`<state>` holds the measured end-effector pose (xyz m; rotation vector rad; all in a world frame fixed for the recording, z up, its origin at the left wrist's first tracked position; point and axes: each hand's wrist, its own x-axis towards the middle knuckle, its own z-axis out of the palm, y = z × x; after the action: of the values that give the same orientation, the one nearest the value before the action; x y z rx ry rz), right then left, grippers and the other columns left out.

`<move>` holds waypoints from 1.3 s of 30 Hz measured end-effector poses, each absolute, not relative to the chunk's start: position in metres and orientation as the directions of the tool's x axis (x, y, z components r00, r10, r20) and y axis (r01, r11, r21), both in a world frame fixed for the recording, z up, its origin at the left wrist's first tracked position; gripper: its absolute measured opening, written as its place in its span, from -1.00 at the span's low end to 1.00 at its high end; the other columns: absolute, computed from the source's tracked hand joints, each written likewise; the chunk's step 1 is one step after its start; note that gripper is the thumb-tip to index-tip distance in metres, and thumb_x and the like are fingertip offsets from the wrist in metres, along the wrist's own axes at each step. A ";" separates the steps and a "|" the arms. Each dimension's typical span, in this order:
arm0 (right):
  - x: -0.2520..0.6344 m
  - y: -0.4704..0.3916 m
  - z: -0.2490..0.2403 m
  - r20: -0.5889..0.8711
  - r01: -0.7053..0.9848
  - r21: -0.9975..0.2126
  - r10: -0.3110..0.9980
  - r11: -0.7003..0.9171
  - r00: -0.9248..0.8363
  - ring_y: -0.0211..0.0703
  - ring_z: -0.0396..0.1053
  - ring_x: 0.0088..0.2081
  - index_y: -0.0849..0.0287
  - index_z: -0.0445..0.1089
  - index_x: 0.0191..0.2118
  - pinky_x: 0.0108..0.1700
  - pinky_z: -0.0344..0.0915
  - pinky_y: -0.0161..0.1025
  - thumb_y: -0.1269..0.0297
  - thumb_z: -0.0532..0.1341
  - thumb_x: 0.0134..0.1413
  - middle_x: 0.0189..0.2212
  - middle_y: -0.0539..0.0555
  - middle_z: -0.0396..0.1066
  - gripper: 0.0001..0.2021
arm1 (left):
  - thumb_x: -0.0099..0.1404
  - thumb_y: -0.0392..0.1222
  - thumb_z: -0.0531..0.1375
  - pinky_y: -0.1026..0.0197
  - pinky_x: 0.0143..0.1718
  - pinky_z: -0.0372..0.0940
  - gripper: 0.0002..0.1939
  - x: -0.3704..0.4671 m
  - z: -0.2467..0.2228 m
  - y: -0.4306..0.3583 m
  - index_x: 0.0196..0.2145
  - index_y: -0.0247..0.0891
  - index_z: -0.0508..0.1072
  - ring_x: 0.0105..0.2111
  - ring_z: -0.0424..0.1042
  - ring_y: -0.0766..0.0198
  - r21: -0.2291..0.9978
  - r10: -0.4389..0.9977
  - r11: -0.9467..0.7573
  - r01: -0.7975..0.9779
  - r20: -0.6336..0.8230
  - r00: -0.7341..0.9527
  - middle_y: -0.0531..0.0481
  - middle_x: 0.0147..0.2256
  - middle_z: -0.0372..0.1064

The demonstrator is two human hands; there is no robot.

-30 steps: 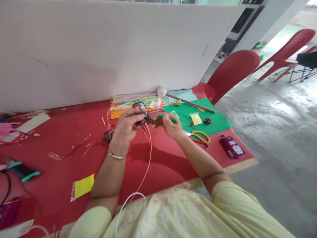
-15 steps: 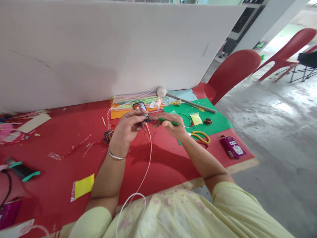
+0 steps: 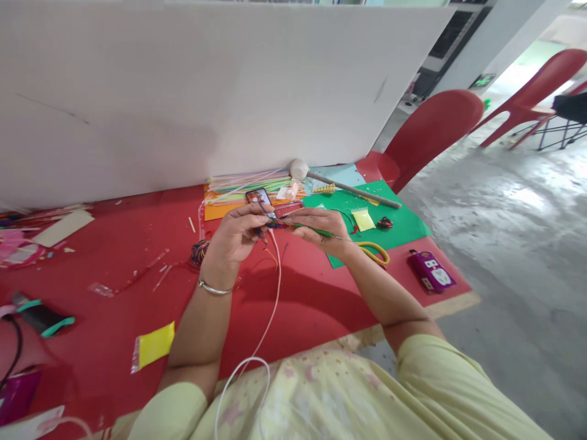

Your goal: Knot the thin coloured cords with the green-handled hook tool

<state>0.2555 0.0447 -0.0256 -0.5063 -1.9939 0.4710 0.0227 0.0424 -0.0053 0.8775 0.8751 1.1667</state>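
My left hand [image 3: 238,233] pinches a small dark bundle of threads [image 3: 274,223] over the red table [image 3: 302,293]. My right hand [image 3: 321,229] is closed on a thin tool with a green handle [image 3: 321,231], its metal tip at the bundle. A phone [image 3: 260,197] with a lit screen lies just behind the bundle. From near my fingers a white cable [image 3: 279,269] runs down toward my shirt. Loose orange threads [image 3: 271,253] hang below the bundle. What lies between my left fingertips is partly hidden.
Yellow-handled scissors [image 3: 373,252], a purple box [image 3: 431,271] and a green sheet [image 3: 408,229] lie at right. Behind are coloured sticks [image 3: 238,186] and a white ball on a grey rod [image 3: 299,170]. A yellow packet [image 3: 156,344] and a thread ball [image 3: 200,252] are at left.
My right hand has shifted slightly right and down, its fingers now wrapped more over the green handle, covering more of the scissors. My left hand has barely moved.
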 end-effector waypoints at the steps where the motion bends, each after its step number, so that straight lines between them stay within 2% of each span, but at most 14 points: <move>1: 0.258 0.045 -0.024 0.717 0.144 -0.538 0.541 0.830 -0.440 -0.07 0.66 0.02 0.09 0.64 0.09 0.10 0.57 -0.21 0.16 0.34 0.35 -0.02 0.19 0.68 -0.72 | -0.10 -0.30 0.43 0.39 -0.63 0.14 -0.77 0.022 -0.006 0.043 -0.38 -0.25 0.71 -0.62 0.36 0.44 0.912 0.979 0.168 -0.374 -0.108 0.175 0.04 -0.52 0.51; 5: 0.263 0.046 -0.021 0.649 0.108 -0.639 0.610 0.761 -0.456 -0.05 0.66 -0.01 0.12 0.68 -0.01 0.09 0.57 -0.17 0.12 0.37 0.32 -0.06 0.20 0.69 -0.74 | -0.10 -0.30 0.42 0.37 -0.60 0.20 -0.77 0.021 -0.009 0.044 -0.39 -0.25 0.72 -0.62 0.35 0.43 0.917 0.975 0.170 -0.361 -0.102 0.199 0.03 -0.51 0.51; 7: 0.261 0.045 -0.025 0.591 0.028 -0.744 0.678 0.668 -0.437 -0.08 0.67 -0.14 0.15 0.70 -0.13 -0.03 0.60 -0.20 0.08 0.37 0.31 -0.16 0.18 0.69 -0.74 | -0.09 -0.29 0.44 0.37 -0.60 0.19 -0.77 0.022 -0.009 0.044 -0.37 -0.24 0.73 -0.62 0.34 0.44 0.919 0.972 0.166 -0.359 -0.091 0.217 0.03 -0.51 0.51; 10: 0.247 0.045 -0.036 0.374 -0.184 -0.927 0.852 0.328 -0.365 -0.19 0.59 -0.44 0.20 0.63 -0.30 -0.36 0.57 -0.25 -0.12 0.32 0.29 -0.36 0.10 0.64 -0.57 | -0.04 -0.27 0.48 0.38 -0.56 0.19 -0.74 0.028 -0.011 0.041 -0.31 -0.21 0.76 -0.58 0.33 0.46 0.935 0.978 0.079 -0.345 -0.005 0.209 0.06 -0.51 0.47; 12: 0.232 0.046 -0.046 0.223 -0.333 -0.935 0.929 0.120 -0.294 -0.24 0.46 -0.56 0.18 0.51 -0.41 -0.55 0.45 -0.30 -0.32 0.34 0.13 -0.51 0.02 0.52 -0.44 | 0.00 -0.27 0.50 0.37 -0.46 0.28 -0.73 0.036 -0.013 0.038 -0.26 -0.18 0.76 -0.51 0.37 0.43 0.947 0.985 -0.056 -0.317 0.105 0.139 0.07 -0.50 0.46; 14: 0.215 0.048 -0.055 0.133 -0.409 -0.912 0.967 0.034 -0.216 -0.28 0.40 -0.58 0.16 0.43 -0.43 -0.59 0.36 -0.34 -0.39 0.38 0.01 -0.53 -0.03 0.46 -0.40 | 0.06 -0.29 0.48 0.31 -0.29 0.39 -0.75 0.045 -0.016 0.035 -0.23 -0.18 0.76 -0.39 0.46 0.35 0.958 0.978 -0.182 -0.221 0.199 0.057 0.05 -0.42 0.52; 16: 0.199 0.049 -0.062 0.107 -0.411 -0.910 0.989 0.056 -0.102 -0.31 0.33 -0.59 0.14 0.40 -0.44 -0.61 0.30 -0.35 -0.43 0.35 0.01 -0.54 -0.03 0.42 -0.38 | 0.12 -0.28 0.42 0.27 -0.25 0.41 -0.72 0.053 -0.020 0.034 -0.16 -0.18 0.74 -0.36 0.48 0.30 0.960 0.965 -0.260 -0.100 0.257 -0.045 0.04 -0.38 0.55; 21: 0.169 0.045 -0.069 0.207 -0.234 -0.941 0.963 0.244 0.173 -0.27 0.29 -0.53 0.10 0.38 -0.38 -0.49 0.30 -0.30 -0.38 0.11 0.30 -0.49 0.00 0.40 -0.41 | 0.17 -0.27 0.37 0.32 -0.31 0.35 -0.61 0.060 -0.024 0.032 -0.02 -0.13 0.69 -0.41 0.42 0.36 0.945 0.913 -0.320 0.072 0.327 -0.243 0.12 -0.39 0.51; 23: 0.166 0.042 -0.069 0.283 -0.158 -0.935 0.937 0.317 0.206 -0.25 0.29 -0.50 0.10 0.39 -0.34 -0.43 0.31 -0.28 -0.34 0.03 0.37 -0.47 0.01 0.40 -0.42 | 0.15 -0.27 0.38 0.32 -0.33 0.34 -0.62 0.059 -0.021 0.033 -0.04 -0.13 0.69 -0.42 0.41 0.37 0.952 0.922 -0.304 0.023 0.300 -0.244 0.13 -0.40 0.49; 26: 0.173 0.040 -0.068 0.501 0.004 -0.862 0.850 0.507 0.163 -0.19 0.35 -0.41 0.12 0.45 -0.30 -0.28 0.36 -0.21 -0.29 0.03 0.41 -0.46 0.03 0.39 -0.43 | 0.08 -0.26 0.42 0.33 -0.45 0.27 -0.65 0.055 -0.015 0.036 -0.13 -0.16 0.70 -0.49 0.33 0.40 0.952 0.961 -0.238 -0.194 0.202 -0.188 0.13 -0.46 0.42; 30: 0.192 0.045 -0.063 0.713 0.134 -0.697 0.701 0.705 0.022 -0.02 0.48 -0.17 0.12 0.49 -0.29 -0.05 0.41 -0.06 -0.36 0.03 0.36 -0.30 0.15 0.50 -0.38 | -0.04 -0.25 0.45 0.34 -0.63 -0.02 -0.65 0.047 -0.009 0.040 -0.21 -0.21 0.71 -0.61 0.17 0.45 0.909 0.999 -0.039 -0.414 0.037 -0.011 0.15 -0.55 0.29; 32: 0.200 0.049 -0.059 0.718 0.138 -0.687 0.696 0.713 -0.019 0.02 0.50 -0.14 0.11 0.49 -0.30 -0.03 0.42 -0.03 -0.37 0.01 0.36 -0.27 0.17 0.52 -0.37 | -0.04 -0.25 0.45 0.34 -0.62 -0.02 -0.62 0.044 -0.010 0.041 -0.19 -0.21 0.71 -0.60 0.17 0.45 0.915 0.999 -0.029 -0.402 0.034 0.006 0.15 -0.54 0.30; 34: 0.203 0.050 -0.056 0.691 0.124 -0.712 0.721 0.691 -0.048 -0.03 0.47 -0.20 0.10 0.48 -0.32 -0.08 0.41 -0.07 -0.31 0.00 0.40 -0.31 0.14 0.50 -0.39 | 0.01 -0.26 0.44 0.34 -0.57 0.08 -0.63 0.044 -0.013 0.041 -0.16 -0.18 0.71 -0.57 0.20 0.44 0.938 0.992 -0.122 -0.325 0.110 -0.056 0.15 -0.51 0.32; 39: 0.189 0.043 -0.059 0.554 0.128 -0.830 0.830 0.544 0.062 -0.12 0.36 -0.31 0.09 0.42 -0.33 -0.20 0.35 -0.18 -0.25 -0.02 0.45 -0.43 0.05 0.38 -0.43 | 0.10 -0.32 0.37 0.28 -0.28 0.32 -0.65 0.052 -0.022 0.036 -0.13 -0.14 0.70 -0.39 0.39 0.34 0.943 0.921 -0.332 0.037 0.332 -0.203 0.11 -0.40 0.46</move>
<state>0.1895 0.0434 -0.0590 -0.8840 -1.4340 0.6526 0.0525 0.0361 -0.0215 1.3537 1.1845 1.6192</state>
